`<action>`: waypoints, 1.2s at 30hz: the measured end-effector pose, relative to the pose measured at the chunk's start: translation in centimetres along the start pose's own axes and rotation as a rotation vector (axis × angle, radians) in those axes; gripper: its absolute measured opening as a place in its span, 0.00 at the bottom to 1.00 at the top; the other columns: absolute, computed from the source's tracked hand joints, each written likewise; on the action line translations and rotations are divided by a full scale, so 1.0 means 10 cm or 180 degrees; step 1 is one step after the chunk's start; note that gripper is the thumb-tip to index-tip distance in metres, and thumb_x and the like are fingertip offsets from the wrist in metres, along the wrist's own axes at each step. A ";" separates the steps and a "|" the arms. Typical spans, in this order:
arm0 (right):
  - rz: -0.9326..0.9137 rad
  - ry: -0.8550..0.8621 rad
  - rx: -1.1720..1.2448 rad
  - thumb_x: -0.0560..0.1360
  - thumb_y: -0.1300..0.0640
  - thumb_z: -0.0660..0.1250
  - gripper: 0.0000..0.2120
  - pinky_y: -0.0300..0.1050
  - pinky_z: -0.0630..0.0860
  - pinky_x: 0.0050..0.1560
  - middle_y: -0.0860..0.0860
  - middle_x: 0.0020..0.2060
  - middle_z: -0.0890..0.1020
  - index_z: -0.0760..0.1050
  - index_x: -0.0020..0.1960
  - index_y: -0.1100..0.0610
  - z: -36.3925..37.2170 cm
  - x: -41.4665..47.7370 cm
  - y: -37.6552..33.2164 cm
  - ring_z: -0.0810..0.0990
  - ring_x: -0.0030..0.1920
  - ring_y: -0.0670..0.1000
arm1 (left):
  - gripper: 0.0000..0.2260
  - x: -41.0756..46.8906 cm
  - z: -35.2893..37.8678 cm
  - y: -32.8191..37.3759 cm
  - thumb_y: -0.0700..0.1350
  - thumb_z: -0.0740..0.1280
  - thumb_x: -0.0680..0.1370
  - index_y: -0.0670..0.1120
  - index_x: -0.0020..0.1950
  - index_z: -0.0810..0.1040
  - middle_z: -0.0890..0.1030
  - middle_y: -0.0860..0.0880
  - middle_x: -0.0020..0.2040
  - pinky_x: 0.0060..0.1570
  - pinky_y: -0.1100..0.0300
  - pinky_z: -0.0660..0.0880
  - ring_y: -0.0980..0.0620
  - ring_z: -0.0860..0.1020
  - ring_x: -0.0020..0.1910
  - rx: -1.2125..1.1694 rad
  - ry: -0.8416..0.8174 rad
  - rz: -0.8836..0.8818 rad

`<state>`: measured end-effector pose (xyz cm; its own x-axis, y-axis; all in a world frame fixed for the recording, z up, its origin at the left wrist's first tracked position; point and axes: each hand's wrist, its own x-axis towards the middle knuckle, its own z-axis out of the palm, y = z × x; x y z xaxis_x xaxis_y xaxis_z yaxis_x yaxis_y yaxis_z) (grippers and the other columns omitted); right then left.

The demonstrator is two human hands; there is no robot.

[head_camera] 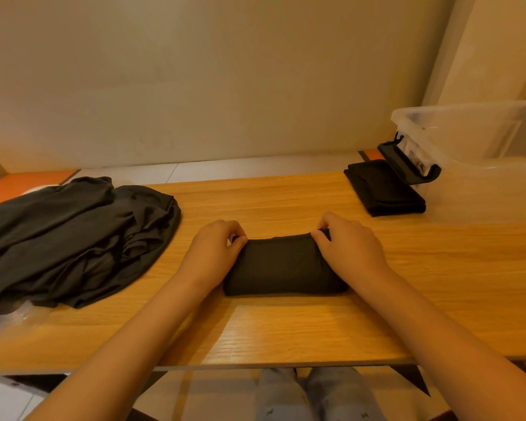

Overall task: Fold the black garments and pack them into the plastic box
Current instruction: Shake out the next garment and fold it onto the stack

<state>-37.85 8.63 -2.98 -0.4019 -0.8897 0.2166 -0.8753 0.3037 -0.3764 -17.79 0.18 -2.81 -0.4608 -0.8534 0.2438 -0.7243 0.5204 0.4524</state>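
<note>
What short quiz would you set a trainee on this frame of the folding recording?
1. True or false: the unfolded pile lies at the right end of the table.
2. Where is the finished folded garment? A) inside the plastic box; B) on the table beside the box; C) on top of the pile.
3. Fill in: the bundle in the middle is pinched at its far corners by ____ hands.
Key: 1 false; 2 B; 3 both, the left hand and the right hand.
</note>
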 end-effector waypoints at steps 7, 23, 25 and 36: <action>0.0091 -0.0048 -0.0458 0.82 0.50 0.55 0.11 0.46 0.69 0.40 0.52 0.49 0.78 0.69 0.59 0.54 0.08 -0.01 -0.04 0.78 0.48 0.55 | 0.05 0.08 0.09 -0.05 0.47 0.63 0.80 0.49 0.50 0.78 0.76 0.51 0.48 0.44 0.60 0.67 0.52 0.74 0.48 0.0132 -0.0181 -0.0088; -0.0736 0.0102 -0.1297 0.73 0.62 0.71 0.03 0.45 0.71 0.46 0.54 0.45 0.80 0.80 0.47 0.59 -0.07 -0.16 -0.24 0.76 0.50 0.54 | 0.10 0.01 -0.03 0.13 0.39 0.67 0.76 0.46 0.57 0.75 0.75 0.48 0.56 0.43 0.57 0.74 0.49 0.73 0.53 0.1483 -0.0365 0.1392; -0.0712 -0.0047 -0.1321 0.80 0.59 0.60 0.10 0.44 0.67 0.55 0.52 0.55 0.77 0.77 0.57 0.57 -0.07 -0.19 -0.22 0.72 0.59 0.53 | 0.10 0.02 -0.08 0.16 0.40 0.59 0.80 0.48 0.60 0.75 0.74 0.50 0.59 0.50 0.59 0.72 0.50 0.72 0.57 0.1273 -0.0597 0.0956; -0.1071 -0.0054 -0.0512 0.82 0.57 0.52 0.18 0.46 0.57 0.69 0.52 0.67 0.71 0.69 0.70 0.57 -0.14 -0.44 -0.44 0.65 0.69 0.53 | 0.19 -0.39 0.02 0.51 0.47 0.54 0.83 0.50 0.74 0.65 0.67 0.52 0.73 0.70 0.58 0.58 0.53 0.63 0.72 0.0505 -0.0126 0.0708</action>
<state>-32.64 11.67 -1.05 -0.0811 -0.9540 0.2888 -0.9893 0.0417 -0.1401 -19.79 6.13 -1.63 -0.6351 -0.7171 0.2870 -0.6727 0.6961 0.2508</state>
